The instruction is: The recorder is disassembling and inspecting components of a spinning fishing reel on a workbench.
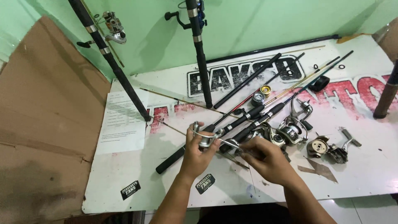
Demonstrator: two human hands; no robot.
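Silver metal is showing on the spinning reel (204,137) that is being gripped by the left hand (198,154), its thin wire bail arching over the fingers. It is being held just above the white board (137,174), near the front edge, and it is mounted on a black rod (215,132) whose long axis is running from the lower left, where the foam handle end is lying, up to the upper right. The left fingers are being closed around the reel body. The right hand (267,161) is being held just beside it with fingertips pinched together on something thin near the reel; what is being pinched cannot be told. Several more black rods are lying fanned in the same diagonal direction, too overlapped to be counted exactly. Two further reels (290,132) are lying at the rods' lower ends, and a partly dismantled one (327,149) is resting to the right. Two small spools (262,94) are sitting together between the rods. Two rods with reels (108,62) are being leaned upright against the green wall (248,20), and a white paper sheet (122,122) is lying on the board's left side beside brown cardboard (45,124).
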